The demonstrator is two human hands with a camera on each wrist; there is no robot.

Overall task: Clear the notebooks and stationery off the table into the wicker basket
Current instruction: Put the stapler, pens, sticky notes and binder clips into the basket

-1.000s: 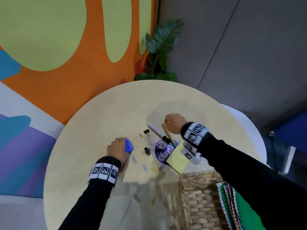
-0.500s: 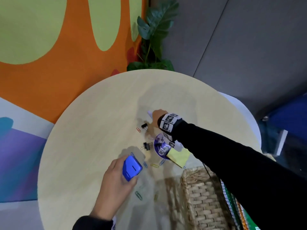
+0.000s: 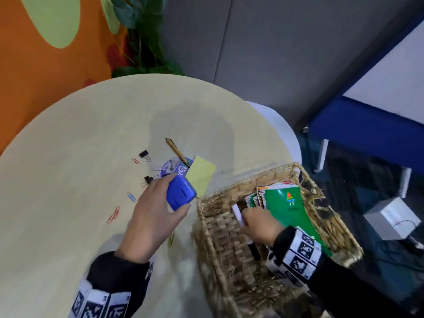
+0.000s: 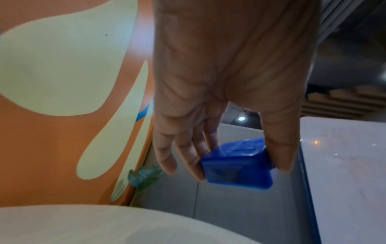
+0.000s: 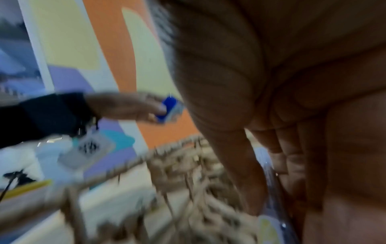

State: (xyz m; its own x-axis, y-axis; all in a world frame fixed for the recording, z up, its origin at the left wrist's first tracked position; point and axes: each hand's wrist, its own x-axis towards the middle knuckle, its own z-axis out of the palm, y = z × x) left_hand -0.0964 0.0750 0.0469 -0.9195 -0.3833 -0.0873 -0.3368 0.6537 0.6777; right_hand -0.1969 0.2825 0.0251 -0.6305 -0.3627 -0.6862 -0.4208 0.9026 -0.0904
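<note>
My left hand (image 3: 161, 204) grips a small blue plastic box (image 3: 181, 195) just above the table edge, left of the wicker basket (image 3: 220, 239); in the left wrist view the blue box (image 4: 238, 166) is pinched between thumb and fingers. My right hand (image 3: 258, 222) is down inside the basket, holding a white pen (image 3: 237, 214) with a black end. A green notebook (image 3: 290, 208) and other notebooks stand in the basket. A pencil (image 3: 177, 152), a yellow sticky note (image 3: 203, 176), a round purple disc (image 3: 171, 168), binder clips (image 3: 145, 154) and paper clips (image 3: 131, 196) lie on the round table (image 3: 80, 145).
The basket sits at the table's right edge, over the floor. A potted plant (image 3: 142, 37) stands behind the table by the orange wall. A blue-framed bench (image 3: 367, 125) and a white box (image 3: 390, 216) are on the right. The right wrist view is blurred.
My right hand has left the table with the white pen and gone down into the basket. My left hand has carried the blue box rightward, close to the basket's rim.
</note>
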